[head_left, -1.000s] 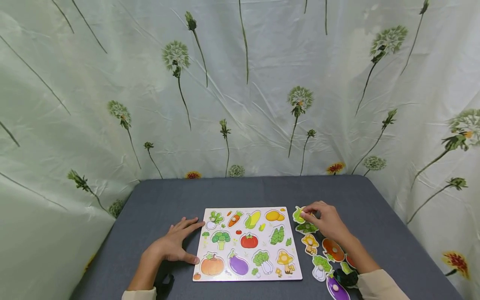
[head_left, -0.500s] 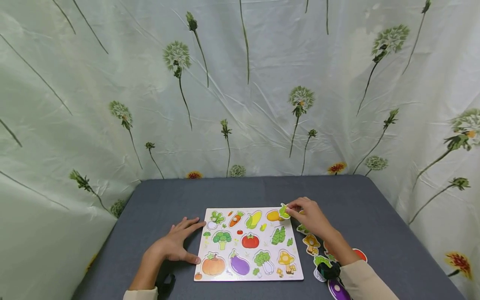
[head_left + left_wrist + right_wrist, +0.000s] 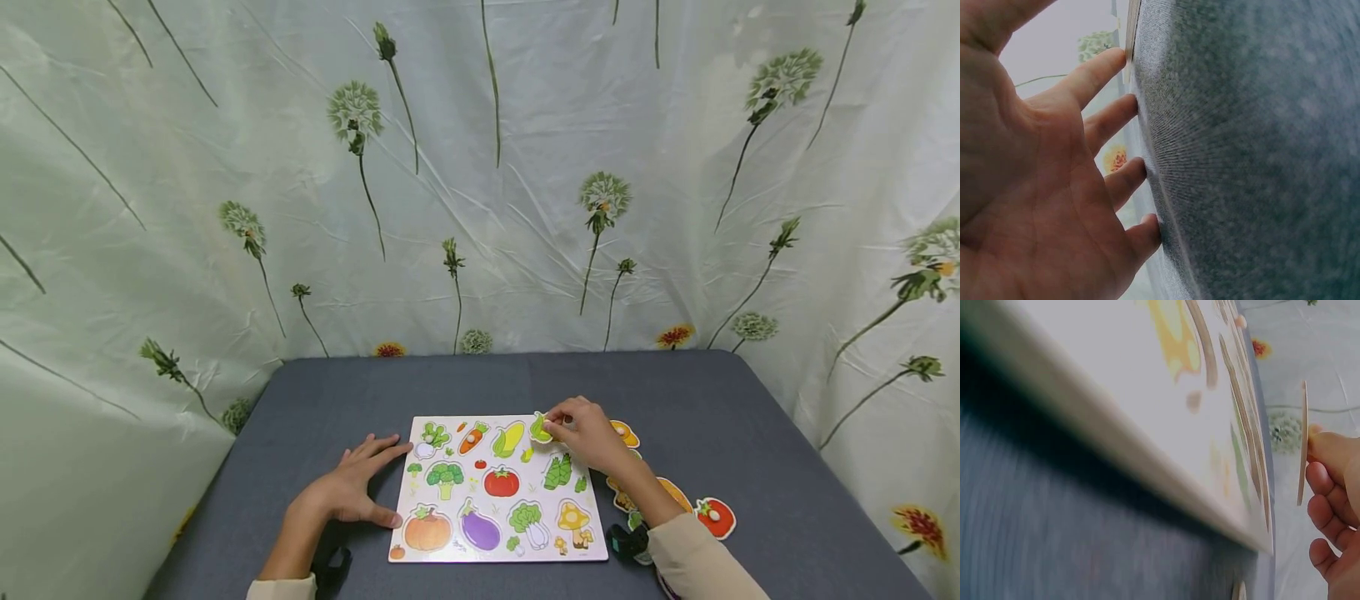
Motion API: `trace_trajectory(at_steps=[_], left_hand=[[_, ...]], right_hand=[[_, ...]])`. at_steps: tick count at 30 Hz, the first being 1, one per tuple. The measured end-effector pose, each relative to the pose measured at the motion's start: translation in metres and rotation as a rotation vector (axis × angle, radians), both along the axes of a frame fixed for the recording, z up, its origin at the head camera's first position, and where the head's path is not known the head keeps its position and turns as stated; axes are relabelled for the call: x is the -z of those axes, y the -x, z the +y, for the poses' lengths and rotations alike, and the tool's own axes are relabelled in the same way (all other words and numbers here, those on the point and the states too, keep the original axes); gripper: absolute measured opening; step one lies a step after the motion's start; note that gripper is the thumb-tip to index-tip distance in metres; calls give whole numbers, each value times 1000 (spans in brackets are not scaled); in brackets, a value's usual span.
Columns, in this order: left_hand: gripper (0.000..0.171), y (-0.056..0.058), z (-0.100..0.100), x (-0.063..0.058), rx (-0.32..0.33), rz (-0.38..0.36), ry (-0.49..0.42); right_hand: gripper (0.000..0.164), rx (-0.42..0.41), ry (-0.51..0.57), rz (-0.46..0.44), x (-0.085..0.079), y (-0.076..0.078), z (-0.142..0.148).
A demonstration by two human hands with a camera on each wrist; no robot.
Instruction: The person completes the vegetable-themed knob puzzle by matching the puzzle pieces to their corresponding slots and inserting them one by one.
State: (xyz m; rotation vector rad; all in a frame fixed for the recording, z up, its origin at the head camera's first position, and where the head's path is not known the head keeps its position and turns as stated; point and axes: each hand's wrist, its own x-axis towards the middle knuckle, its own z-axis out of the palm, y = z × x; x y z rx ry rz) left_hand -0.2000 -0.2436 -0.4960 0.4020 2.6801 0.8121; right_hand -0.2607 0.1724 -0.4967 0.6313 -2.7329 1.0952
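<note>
A white puzzle board [image 3: 411, 493] printed with vegetables lies flat on the dark grey table. My left hand [image 3: 348, 483] is spread at its left side, thumb on the lower-left edge and forefinger at the upper one; in the left wrist view the fingertips of that hand [image 3: 1054, 156] rest on the cloth and against the board's side. My right hand [image 3: 588, 433] pinches a green-and-yellow corn piece [image 3: 537, 428] over the board's top right, between the printed corn and the yellow potatoes. Edge-on in the right wrist view, the piece [image 3: 1303, 447] stands upright above the board.
A carrot piece [image 3: 472, 440] with a knob sits in the board's top row. Right of the board lie a tomato piece [image 3: 715, 518], a yellow potato piece [image 3: 624, 433] and others, partly hidden by my right forearm. A flower-printed curtain [image 3: 480, 208] hangs behind the table.
My right hand has lifted the corn piece from the pieces on the right and carried it left over the board's top right. My left hand has stayed at the board's left edge.
</note>
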Motion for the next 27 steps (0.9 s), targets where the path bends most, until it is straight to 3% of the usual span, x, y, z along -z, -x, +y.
trace_trajectory(at_steps=[7, 17, 27], left_hand=[[114, -2, 2, -7, 7, -15, 19], [113, 3, -3, 8, -14, -1, 5], [113, -3, 4, -11, 18, -7, 8]], right_hand=[[4, 12, -38, -57, 0, 4, -26], [5, -18, -117, -37, 4, 3, -50], [6, -67, -128, 2, 9, 5, -59]])
